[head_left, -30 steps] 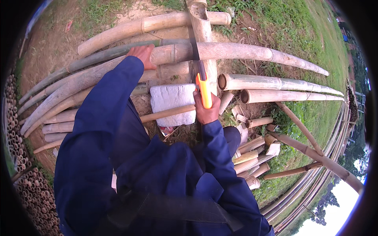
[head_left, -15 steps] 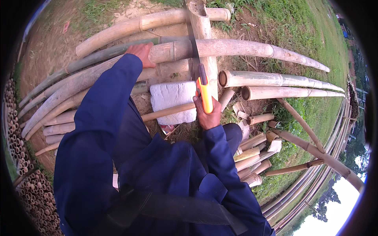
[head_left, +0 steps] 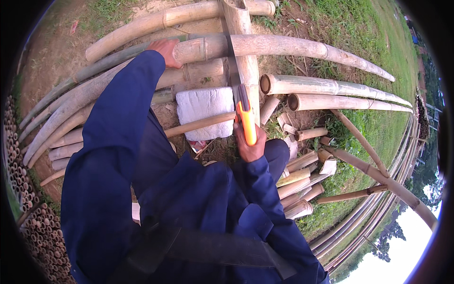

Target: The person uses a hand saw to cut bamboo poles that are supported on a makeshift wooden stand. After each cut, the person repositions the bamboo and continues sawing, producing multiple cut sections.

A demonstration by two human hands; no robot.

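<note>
My right hand point(head_left: 251, 146) is closed around the orange-yellow handle of a handsaw point(head_left: 247, 122). Its dark blade points away from me and lies across a thick, pale bamboo pole point(head_left: 279, 45); how deep the cut goes I cannot tell. To the left of the blade, my left hand point(head_left: 165, 52) is wrapped over the same pole. Beneath the pole at the blade, an upright-running bamboo support point(head_left: 247, 71) stretches away from me. A white block point(head_left: 204, 105) sits just left of the saw handle, with a thin bamboo stick point(head_left: 201, 124) lying across it.
Two cut bamboo poles point(head_left: 302, 86) lie at right, open ends toward me. Short bamboo offcuts point(head_left: 298, 182) are heaped by my right knee. Several long poles point(head_left: 71, 113) extend left. A stack of bamboo point(head_left: 45, 232) stands at far left, and a propped bamboo frame point(head_left: 378, 177) at right.
The saw and my right hand have come back toward me along the cut. My left hand keeps its place on the pole. The whole view has shifted slightly.
</note>
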